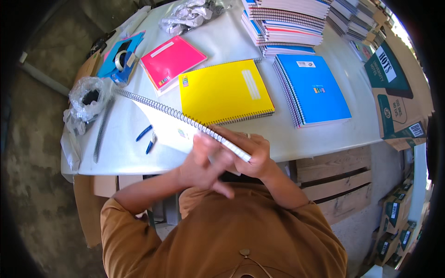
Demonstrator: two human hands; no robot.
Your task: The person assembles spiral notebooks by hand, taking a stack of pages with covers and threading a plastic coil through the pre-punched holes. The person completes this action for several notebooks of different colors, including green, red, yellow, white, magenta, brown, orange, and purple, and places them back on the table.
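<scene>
A spiral notebook [160,124] with a whitish outer face is held tilted over the near table edge, its wire coil [162,107] running along the upper edge. My right hand [252,150] grips its near right end, fingers lying along the coil side. In front of that same end, my left hand [204,160] is smeared by motion, so its fingers are unclear. Behind the held book lies a yellow spiral notebook [227,92]. A small tool with two blue handles [149,140] rests on the table to the left.
A loose coil [103,132] and a clear plastic bag [88,97] lie left, below a blue tape dispenser [123,72]. Further back are a pink notebook [172,62] and crumpled plastic [187,16]. A blue notebook [315,90], stacked notebooks [289,28] and a cardboard box [398,102] stand right.
</scene>
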